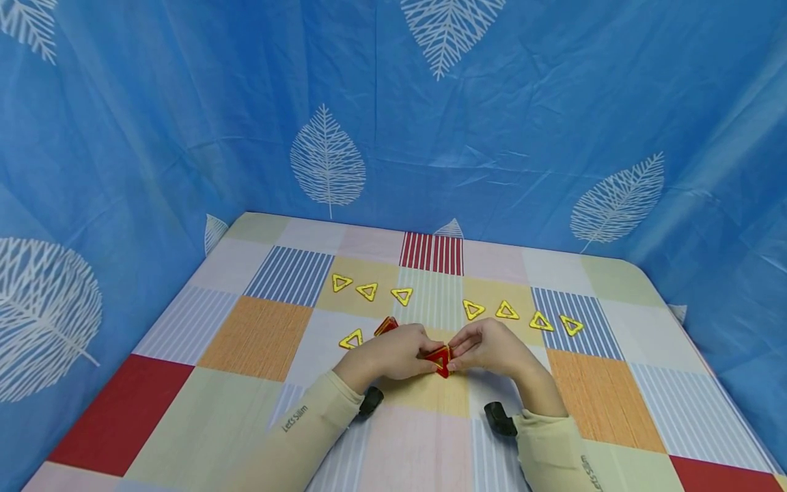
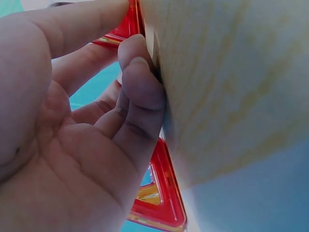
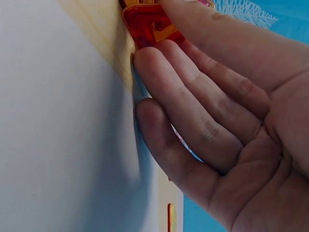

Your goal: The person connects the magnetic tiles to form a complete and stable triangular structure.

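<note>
Left hand [image 1: 396, 352] and right hand [image 1: 492, 347] pinched the red triangle [image 1: 440, 361] from opposite sides, rightward and nearside of the other red piece [image 1: 386, 326]. Light, even pressure with edges aligned seemed best.

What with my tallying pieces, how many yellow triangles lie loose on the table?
8: three yellow triangles far left, one nearer, left of the red pieces, and four in a row at right. The left hand and right hand may hide more.
</note>
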Tool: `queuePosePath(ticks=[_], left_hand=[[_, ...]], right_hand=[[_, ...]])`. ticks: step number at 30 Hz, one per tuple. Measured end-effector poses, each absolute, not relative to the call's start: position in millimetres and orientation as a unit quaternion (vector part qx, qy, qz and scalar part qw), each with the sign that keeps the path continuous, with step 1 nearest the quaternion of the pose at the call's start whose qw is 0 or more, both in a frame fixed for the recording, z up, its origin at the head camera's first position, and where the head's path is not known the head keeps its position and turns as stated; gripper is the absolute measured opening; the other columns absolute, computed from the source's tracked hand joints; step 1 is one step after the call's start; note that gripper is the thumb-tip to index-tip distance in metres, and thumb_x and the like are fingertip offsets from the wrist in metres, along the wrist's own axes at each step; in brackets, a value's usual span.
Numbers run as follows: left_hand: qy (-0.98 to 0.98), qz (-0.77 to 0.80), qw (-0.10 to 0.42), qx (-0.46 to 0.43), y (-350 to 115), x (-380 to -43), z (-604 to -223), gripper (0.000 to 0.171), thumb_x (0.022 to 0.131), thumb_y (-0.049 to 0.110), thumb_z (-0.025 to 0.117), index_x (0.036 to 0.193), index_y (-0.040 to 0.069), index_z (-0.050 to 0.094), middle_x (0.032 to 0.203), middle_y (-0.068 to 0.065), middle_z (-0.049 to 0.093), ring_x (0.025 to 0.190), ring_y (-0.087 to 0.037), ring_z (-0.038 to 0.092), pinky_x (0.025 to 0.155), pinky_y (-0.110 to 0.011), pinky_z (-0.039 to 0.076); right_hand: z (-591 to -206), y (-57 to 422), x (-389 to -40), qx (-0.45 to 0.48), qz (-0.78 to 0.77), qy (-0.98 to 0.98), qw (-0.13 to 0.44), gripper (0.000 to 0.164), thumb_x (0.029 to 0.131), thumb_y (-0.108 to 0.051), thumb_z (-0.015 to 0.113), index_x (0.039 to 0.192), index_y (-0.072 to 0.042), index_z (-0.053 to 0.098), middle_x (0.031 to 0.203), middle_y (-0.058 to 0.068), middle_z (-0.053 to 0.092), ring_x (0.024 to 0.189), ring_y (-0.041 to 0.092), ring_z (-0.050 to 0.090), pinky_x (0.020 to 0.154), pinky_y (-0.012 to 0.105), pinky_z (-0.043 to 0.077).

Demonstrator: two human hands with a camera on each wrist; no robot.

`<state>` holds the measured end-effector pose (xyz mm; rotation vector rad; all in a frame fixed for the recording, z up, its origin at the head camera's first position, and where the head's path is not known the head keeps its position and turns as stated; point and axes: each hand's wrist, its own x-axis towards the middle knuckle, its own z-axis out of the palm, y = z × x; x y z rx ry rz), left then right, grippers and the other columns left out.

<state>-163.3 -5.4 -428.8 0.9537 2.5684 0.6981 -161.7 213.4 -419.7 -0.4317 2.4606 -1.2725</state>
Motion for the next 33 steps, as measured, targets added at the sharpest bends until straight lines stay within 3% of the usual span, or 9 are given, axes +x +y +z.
queuePosePath(ticks=[5, 9, 11, 16, 18, 25, 33], left_hand=[[0.895, 0.241, 0.153, 0.342, -7, -164, -428, 0.042, 0.095, 0.027, 0.072, 0.135, 0.015, 0.067, 0.087, 0.009, 0.055, 0.078, -0.007, 0.048, 0.067, -0.022, 0.041], [0.883, 0.255, 0.152, 0.364, -12, -167, -424, 0.019, 0.094, 0.021, 0.074, 0.109, 0.011, 0.076, 0.080, 0.005, 0.058, 0.070, -0.006, 0.047, 0.062, -0.022, 0.039], [0.877, 0.275, 0.161, 0.358, -17, -169, -419, 0.017, 0.094, 0.019, 0.074, 0.107, 0.007, 0.075, 0.084, 0.003, 0.065, 0.066, -0.005, 0.050, 0.061, -0.021, 0.041], [0.865, 0.345, 0.171, 0.321, -34, -174, -406, 0.036, 0.097, 0.017, 0.070, 0.130, 0.006, 0.068, 0.103, 0.003, 0.071, 0.060, -0.012, 0.062, 0.055, -0.026, 0.050], [0.862, 0.366, 0.163, 0.311, -42, -177, -402, 0.035, 0.097, 0.017, 0.069, 0.131, 0.008, 0.068, 0.100, 0.004, 0.070, 0.060, -0.017, 0.064, 0.053, -0.029, 0.050], [0.871, 0.389, 0.123, 0.272, -70, -187, -397, 0.033, 0.096, 0.019, 0.071, 0.128, 0.010, 0.069, 0.096, 0.008, 0.065, 0.071, -0.016, 0.060, 0.060, -0.033, 0.050], [0.884, 0.404, 0.114, 0.207, -102, -196, -404, 0.034, 0.088, 0.019, 0.080, 0.120, 0.012, 0.072, 0.104, 0.000, 0.065, 0.085, -0.020, 0.059, 0.064, -0.033, 0.053]], right_hand=[[-419, 213, -161, -0.153, -0.444, 0.867, 0.168, 0.025, 0.075, -0.006, 0.089, 0.095, -0.001, 0.075, 0.083, 0.005, 0.073, 0.076, 0.020, 0.071, 0.071, 0.032, 0.058], [-418, 213, -160, -0.155, -0.441, 0.868, 0.169, 0.031, 0.072, -0.008, 0.091, 0.098, 0.000, 0.075, 0.086, 0.006, 0.072, 0.076, 0.020, 0.070, 0.071, 0.032, 0.057], [-418, 213, -160, -0.161, -0.436, 0.869, 0.170, 0.038, 0.071, -0.010, 0.092, 0.103, 0.000, 0.074, 0.089, 0.006, 0.070, 0.076, 0.020, 0.068, 0.069, 0.032, 0.057], [-420, 211, -162, -0.207, -0.412, 0.871, 0.168, 0.050, 0.071, -0.018, 0.093, 0.114, -0.002, 0.073, 0.092, 0.008, 0.065, 0.073, 0.020, 0.061, 0.065, 0.029, 0.052], [-421, 209, -161, -0.226, -0.403, 0.872, 0.163, 0.050, 0.072, -0.021, 0.093, 0.114, -0.003, 0.073, 0.091, 0.006, 0.064, 0.073, 0.020, 0.059, 0.064, 0.029, 0.051], [-421, 203, -159, -0.226, -0.385, 0.880, 0.161, 0.038, 0.075, -0.021, 0.091, 0.107, -0.008, 0.076, 0.088, 0.001, 0.063, 0.075, 0.019, 0.057, 0.064, 0.028, 0.050], [-420, 205, -159, -0.201, -0.376, 0.890, 0.160, 0.038, 0.075, -0.024, 0.091, 0.108, -0.011, 0.076, 0.087, 0.002, 0.063, 0.075, 0.020, 0.056, 0.063, 0.029, 0.048]])
